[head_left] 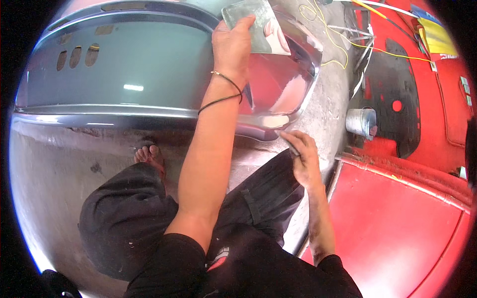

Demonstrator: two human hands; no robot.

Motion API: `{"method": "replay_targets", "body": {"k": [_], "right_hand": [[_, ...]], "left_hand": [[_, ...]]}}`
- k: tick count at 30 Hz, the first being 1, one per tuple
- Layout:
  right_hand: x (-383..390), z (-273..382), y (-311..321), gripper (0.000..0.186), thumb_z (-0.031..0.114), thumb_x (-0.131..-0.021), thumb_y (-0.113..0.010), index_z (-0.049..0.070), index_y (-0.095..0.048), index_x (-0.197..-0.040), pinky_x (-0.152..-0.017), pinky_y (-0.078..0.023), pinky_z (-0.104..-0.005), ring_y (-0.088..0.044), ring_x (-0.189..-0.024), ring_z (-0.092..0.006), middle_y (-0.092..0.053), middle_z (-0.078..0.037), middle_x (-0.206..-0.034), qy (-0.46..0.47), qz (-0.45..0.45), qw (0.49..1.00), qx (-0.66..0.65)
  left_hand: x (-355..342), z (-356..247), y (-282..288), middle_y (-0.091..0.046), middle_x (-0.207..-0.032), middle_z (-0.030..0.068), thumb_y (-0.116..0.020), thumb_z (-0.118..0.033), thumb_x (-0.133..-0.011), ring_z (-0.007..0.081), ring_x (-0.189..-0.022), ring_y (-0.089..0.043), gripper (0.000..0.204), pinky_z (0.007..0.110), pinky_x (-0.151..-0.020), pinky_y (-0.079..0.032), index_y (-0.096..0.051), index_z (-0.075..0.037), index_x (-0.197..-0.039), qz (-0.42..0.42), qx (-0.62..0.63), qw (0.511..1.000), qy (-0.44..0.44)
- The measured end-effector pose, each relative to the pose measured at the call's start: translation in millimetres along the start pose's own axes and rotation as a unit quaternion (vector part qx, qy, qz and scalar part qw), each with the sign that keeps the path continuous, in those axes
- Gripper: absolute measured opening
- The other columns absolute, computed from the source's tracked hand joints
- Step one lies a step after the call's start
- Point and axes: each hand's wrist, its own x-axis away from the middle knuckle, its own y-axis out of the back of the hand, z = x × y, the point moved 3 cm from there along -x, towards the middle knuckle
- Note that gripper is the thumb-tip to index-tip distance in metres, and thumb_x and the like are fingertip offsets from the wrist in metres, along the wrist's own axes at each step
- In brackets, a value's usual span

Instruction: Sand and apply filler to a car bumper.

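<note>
My left hand (233,47) is closed on the near edge of a thin, flat rectangular plate (261,25), grey-smeared and shiny in parts. It holds the plate over the glossy dark car body panel (149,84), near its corner (288,94). My left arm covers part of the panel. Lower and to the right, beside the panel's lower corner, my right hand (305,156) pinches a small, flat, dark piece (293,144). Fingers cover much of that piece, so its exact kind does not show.
A whitish paint can (361,122) stands at the right, beside a dark flat panel (395,94) on a red surface. Near right lies a large red panel (392,228). Yellow cord (343,42) loops at the back. My bare foot (150,158) rests on the concrete floor (64,184).
</note>
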Motion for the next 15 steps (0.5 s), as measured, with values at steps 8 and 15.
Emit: {"method": "replay_targets", "body": {"k": [8,15], "right_hand": [[-22.9,-52.7,4.0,0.049,-0.006,-0.112,-0.06,0.008,-0.073,-0.157,-0.128,-0.047,-0.0447,-0.065,-0.145,-0.0354,-0.073,-0.02,-0.149,-0.088,-0.06,0.986,-0.132],[13.1,-5.3,-52.7,0.058,-0.009,-0.108,-0.056,0.009,-0.069,-0.162,-0.132,-0.044,-0.0451,-0.062,-0.15,-0.0381,-0.069,-0.021,-0.157,-0.143,-0.121,0.978,-0.091]], "left_hand": [[4.6,-2.9,-6.0,-0.082,-0.12,0.0077,-0.08,-0.016,-0.104,0.0193,-0.107,-0.076,0.033,0.038,-0.096,-0.059,-0.078,0.0,-0.132,0.009,-0.004,1.0,0.011],[-4.8,2.8,1.1,-0.083,-0.123,0.007,-0.082,-0.016,-0.106,0.0211,-0.108,-0.081,0.033,0.039,-0.09,-0.066,-0.077,-0.003,-0.136,0.003,-0.008,1.0,0.012]]}}
